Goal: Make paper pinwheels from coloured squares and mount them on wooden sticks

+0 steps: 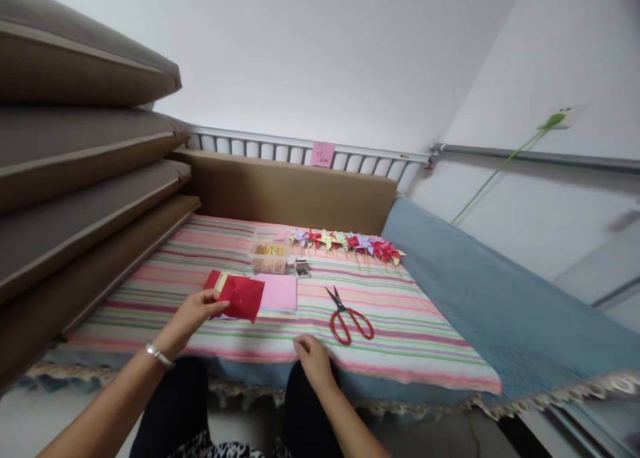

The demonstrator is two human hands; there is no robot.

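Between thumb and fingers, my left hand holds a square of red paper by its left edge, raised a little over the cloth. Faint crease lines run across the paper. Beneath and beside it lie more paper squares, including a stack topped with pink paper. My right hand rests low at the front edge of the cloth, fingers curled closed; whatever they may pinch is hidden. To its upper right lie scissors with red handles, blades apart and pointing away from me.
A clear plastic box holds thin wooden sticks, with a small metal clip-like object beside it. Several paper pinwheels on sticks lie in a row behind. Large brown cushions are stacked at left. A striped cloth covers the surface.
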